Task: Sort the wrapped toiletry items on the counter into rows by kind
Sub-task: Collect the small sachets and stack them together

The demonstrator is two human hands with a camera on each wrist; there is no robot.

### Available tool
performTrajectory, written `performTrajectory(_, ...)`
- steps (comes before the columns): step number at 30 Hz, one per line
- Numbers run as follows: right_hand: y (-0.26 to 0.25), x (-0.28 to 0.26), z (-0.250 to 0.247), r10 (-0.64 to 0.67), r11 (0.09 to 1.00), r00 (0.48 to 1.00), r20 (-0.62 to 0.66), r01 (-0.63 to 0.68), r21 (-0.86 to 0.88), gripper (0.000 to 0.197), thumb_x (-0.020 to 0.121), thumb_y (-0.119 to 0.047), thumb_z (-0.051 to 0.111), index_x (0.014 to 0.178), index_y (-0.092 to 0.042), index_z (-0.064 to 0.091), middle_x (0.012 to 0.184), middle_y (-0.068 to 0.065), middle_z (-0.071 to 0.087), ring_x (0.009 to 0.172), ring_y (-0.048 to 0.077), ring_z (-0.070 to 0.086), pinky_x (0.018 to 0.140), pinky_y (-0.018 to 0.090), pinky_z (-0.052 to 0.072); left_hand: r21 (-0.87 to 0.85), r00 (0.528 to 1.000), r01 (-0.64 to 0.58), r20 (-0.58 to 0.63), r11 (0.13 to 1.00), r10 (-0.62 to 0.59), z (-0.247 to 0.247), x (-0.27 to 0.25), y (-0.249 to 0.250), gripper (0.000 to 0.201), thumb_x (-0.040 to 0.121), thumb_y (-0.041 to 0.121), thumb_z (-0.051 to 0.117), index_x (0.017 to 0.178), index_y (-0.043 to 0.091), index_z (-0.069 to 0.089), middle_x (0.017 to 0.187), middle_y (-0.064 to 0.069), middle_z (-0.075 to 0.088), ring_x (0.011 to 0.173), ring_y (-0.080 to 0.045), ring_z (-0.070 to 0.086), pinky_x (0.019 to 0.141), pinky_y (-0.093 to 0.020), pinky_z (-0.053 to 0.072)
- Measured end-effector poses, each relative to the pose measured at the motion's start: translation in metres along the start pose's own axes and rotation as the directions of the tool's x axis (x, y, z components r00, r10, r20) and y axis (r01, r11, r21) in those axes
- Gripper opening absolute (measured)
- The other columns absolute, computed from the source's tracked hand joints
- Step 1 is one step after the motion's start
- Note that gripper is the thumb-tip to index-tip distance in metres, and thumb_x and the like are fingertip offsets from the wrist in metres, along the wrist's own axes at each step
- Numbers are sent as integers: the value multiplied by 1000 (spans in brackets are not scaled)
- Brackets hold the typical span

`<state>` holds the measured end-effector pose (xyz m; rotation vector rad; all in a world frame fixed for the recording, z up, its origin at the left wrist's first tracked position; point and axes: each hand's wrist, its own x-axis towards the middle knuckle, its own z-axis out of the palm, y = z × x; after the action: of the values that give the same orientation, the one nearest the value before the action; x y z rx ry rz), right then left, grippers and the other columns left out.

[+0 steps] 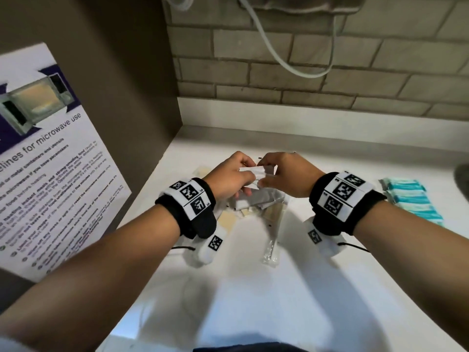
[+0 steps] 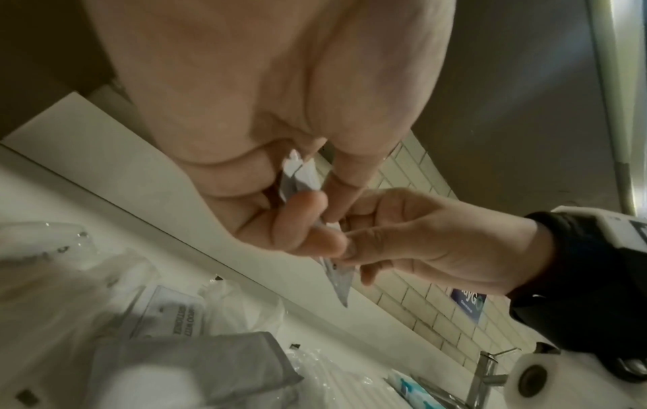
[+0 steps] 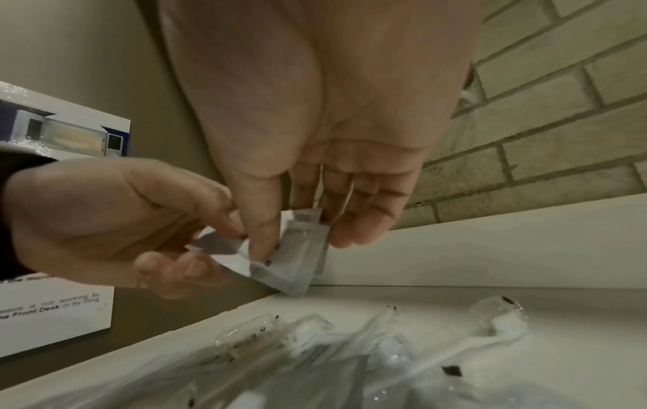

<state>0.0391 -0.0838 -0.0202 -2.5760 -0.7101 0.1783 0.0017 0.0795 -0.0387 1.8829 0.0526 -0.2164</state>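
Observation:
Above the white counter (image 1: 330,262) my two hands meet over a pile of wrapped items (image 1: 264,207). My left hand (image 1: 250,165) and right hand (image 1: 264,175) both pinch a few thin white and grey sachets (image 1: 255,171), held in the air. In the right wrist view the right thumb presses on a grey sachet (image 3: 301,257), while the left hand (image 3: 224,235) pinches a white sachet (image 3: 219,245) overlapping it. The left wrist view shows the sachets (image 2: 338,285) edge-on between both hands. Beneath lie a grey packet (image 1: 250,201) and clear-wrapped items (image 1: 272,224).
A row of teal-striped packets (image 1: 411,201) lies at the right on the counter. A brown cabinet side with a microwave poster (image 1: 50,153) stands at the left. The brick wall (image 1: 330,80) with a hanging cable runs behind. A tap (image 2: 484,373) shows further right.

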Motion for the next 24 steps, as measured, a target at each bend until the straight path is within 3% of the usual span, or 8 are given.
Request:
performTrajectory(6, 7, -1, -10, 43, 994, 999, 23, -45, 97, 25, 85, -21, 71, 99, -14, 51, 81, 3, 60, 71, 19, 52, 59, 27, 39, -110, 1000, -7, -6, 994, 6, 8, 7, 7, 15, 89, 11, 56, 95, 19, 45, 74, -12, 61, 55, -17, 59, 57, -31, 45)
performTrajectory(8, 14, -2, -15, 54, 989, 998, 31, -58, 134, 25, 88, -19, 69, 96, -15, 46, 77, 3, 60, 68, 19, 51, 58, 27, 39, -216, 1000, 6, 14, 976, -3, 6, 9, 7, 19, 89, 30, 62, 99, 20, 51, 81, -10, 66, 70, -26, 65, 67, -39, 49)
performTrajectory(11, 29, -7, -24, 90, 983, 995, 31, -94, 157, 24, 92, -17, 63, 100, -13, 41, 79, 6, 61, 63, 14, 52, 59, 27, 41, -285, 997, 38, -54, 958, -55, 2, 16, -2, 33, 97, 45, 47, 108, 16, 57, 104, -12, 64, 79, -35, 66, 68, -43, 49)
performTrajectory(15, 46, -14, -34, 118, 976, 992, -44, -108, 190, 21, 94, -17, 59, 103, -13, 41, 83, 9, 64, 72, 22, 55, 66, 28, 41, 27, 983, 23, -184, 999, -18, 15, 20, -24, 10, 93, 20, 59, 101, 18, 65, 105, -4, 66, 74, -13, 61, 61, -25, 49)
performTrajectory(17, 49, -17, -34, 111, 975, 990, -82, -93, 202, 18, 94, -15, 58, 106, -12, 44, 84, 9, 63, 74, 24, 55, 65, 27, 38, 265, 1000, 12, -25, 964, -6, 22, 25, -37, 30, 83, 26, 73, 111, 24, 65, 117, 4, 63, 97, -11, 62, 84, -30, 55)
performTrajectory(19, 50, -21, -30, 89, 979, 993, -83, -71, 190, 23, 95, -14, 56, 117, -11, 48, 82, 8, 61, 77, 25, 56, 66, 27, 38, 510, 997, 16, 59, 860, -54, 27, 26, -43, 57, 72, 38, 80, 124, 26, 60, 125, 5, 56, 115, -15, 54, 103, -37, 45)
performTrajectory(21, 52, -22, -23, 66, 985, 996, -67, -54, 165, 28, 95, -14, 54, 123, -10, 49, 81, 5, 59, 80, 25, 56, 68, 27, 39, 623, 999, -3, 36, 782, -25, 30, 28, -46, 66, 67, 42, 82, 126, 27, 58, 121, 3, 52, 116, -19, 49, 103, -39, 43)
performTrajectory(24, 56, -20, -18, 91, 981, 993, -76, -76, 179, 29, 95, -16, 54, 124, -10, 50, 93, 9, 61, 83, 26, 56, 70, 26, 38, 651, 999, -37, 31, 758, 22, 28, 27, -44, 55, 75, 35, 79, 125, 25, 61, 114, 3, 54, 110, -20, 55, 97, -34, 47)
